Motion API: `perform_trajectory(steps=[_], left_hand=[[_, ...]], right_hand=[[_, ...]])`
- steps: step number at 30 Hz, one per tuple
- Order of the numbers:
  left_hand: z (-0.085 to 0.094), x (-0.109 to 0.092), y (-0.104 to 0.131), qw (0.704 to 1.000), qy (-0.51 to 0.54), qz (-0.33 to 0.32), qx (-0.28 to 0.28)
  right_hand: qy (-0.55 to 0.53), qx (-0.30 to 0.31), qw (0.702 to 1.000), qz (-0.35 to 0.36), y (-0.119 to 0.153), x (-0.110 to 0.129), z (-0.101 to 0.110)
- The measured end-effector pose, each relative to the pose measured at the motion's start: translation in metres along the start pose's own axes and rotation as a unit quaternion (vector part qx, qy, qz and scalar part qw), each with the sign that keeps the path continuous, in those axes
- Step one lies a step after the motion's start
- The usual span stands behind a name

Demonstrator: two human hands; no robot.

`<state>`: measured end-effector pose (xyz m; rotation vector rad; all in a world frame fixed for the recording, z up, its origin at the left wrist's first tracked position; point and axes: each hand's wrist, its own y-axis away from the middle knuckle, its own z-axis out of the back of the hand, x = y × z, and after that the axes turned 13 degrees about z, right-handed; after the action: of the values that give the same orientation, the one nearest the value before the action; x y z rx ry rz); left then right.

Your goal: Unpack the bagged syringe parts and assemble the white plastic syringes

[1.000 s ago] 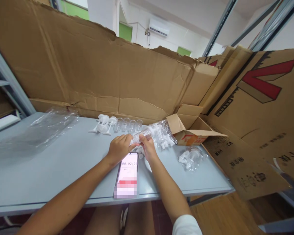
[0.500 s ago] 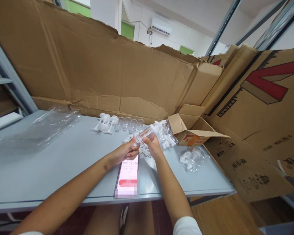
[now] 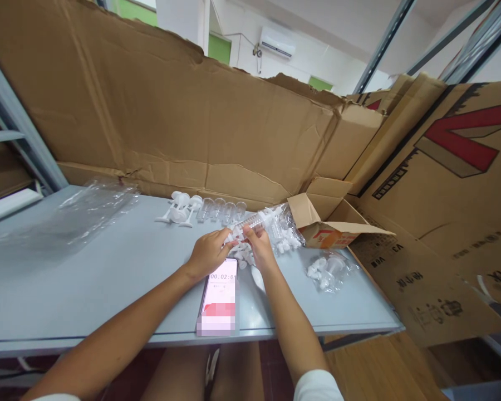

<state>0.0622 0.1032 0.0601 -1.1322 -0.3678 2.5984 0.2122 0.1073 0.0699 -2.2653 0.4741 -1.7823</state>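
Both hands hold a clear plastic syringe-like tube [image 3: 255,223], tilted up to the right over the table. White parts show at its ends. My left hand [image 3: 209,253] is closed around the lower left end, back of the hand up, hiding much of that end. My right hand [image 3: 259,246] grips the middle of the tube, thumb on top. Beneath and behind them lies a pile of small white plastic parts [image 3: 244,256]. A phone [image 3: 220,295] showing a running timer lies just below my left hand.
White plungers [image 3: 179,209] and a row of several clear barrels [image 3: 219,209] stand at the back. Right of the pile are a bag of white parts [image 3: 290,234], an open carton [image 3: 334,236] and another small bag [image 3: 329,271]. Flat plastic wrap [image 3: 87,214] lies left. Cardboard [image 3: 204,122] walls the rear.
My left hand has rolled over at the tube's lower end, so its back now faces up. The right hand keeps its grip, and the tube stays at nearly the same place.
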Motion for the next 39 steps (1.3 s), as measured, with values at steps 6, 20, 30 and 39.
perform_trajectory(steps=[6,20,30,39], left_hand=[[-0.001,-0.007,-0.003,0.871,0.361,0.148,0.298],[-0.001,-0.004,-0.002,0.948,0.273,0.121,0.112],[-0.003,-0.001,-0.007,0.955,0.272,0.098,0.065],[-0.001,0.001,-0.009,0.927,0.303,0.140,0.169]], right_hand=[[-0.015,0.037,0.998,0.046,0.004,0.011,-0.002],[0.000,-0.005,1.000,0.022,0.001,0.006,-0.001],[0.010,-0.020,1.000,0.009,0.000,0.004,-0.002],[0.011,-0.017,1.000,0.014,0.000,0.003,0.000]])
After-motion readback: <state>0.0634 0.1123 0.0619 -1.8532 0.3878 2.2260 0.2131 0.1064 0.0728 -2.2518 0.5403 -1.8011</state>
